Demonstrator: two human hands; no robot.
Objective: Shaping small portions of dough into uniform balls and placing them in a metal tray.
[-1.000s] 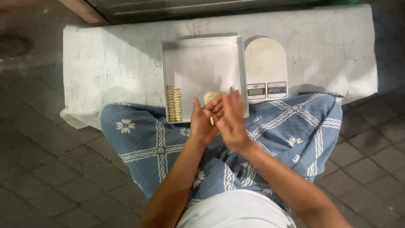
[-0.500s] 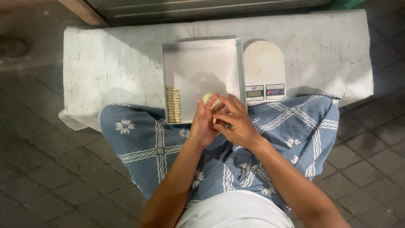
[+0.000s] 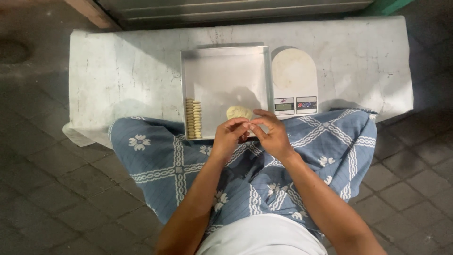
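while the left hand (image 3: 230,136) and right hand (image 3: 271,133) meet fingertip to fingertip, whether they pinch anything is unclear. just beyond lies a dough lump (image 3: 239,112) in the metal tray (image 3: 226,61).

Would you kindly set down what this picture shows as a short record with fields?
Setting: person seated at a low white-covered table on a tiled floor, blue patterned cloth over the lap
Left hand: fingertips meet the right hand's at the tray's near edge
Right hand: fingers pinched together; any piece held is too small to tell
Tray: square, metal, mostly bare
Shaped pieces: two columns by the tray's left wall
Dough lump: pale, just beyond the hands
Scale: white, right of the tray
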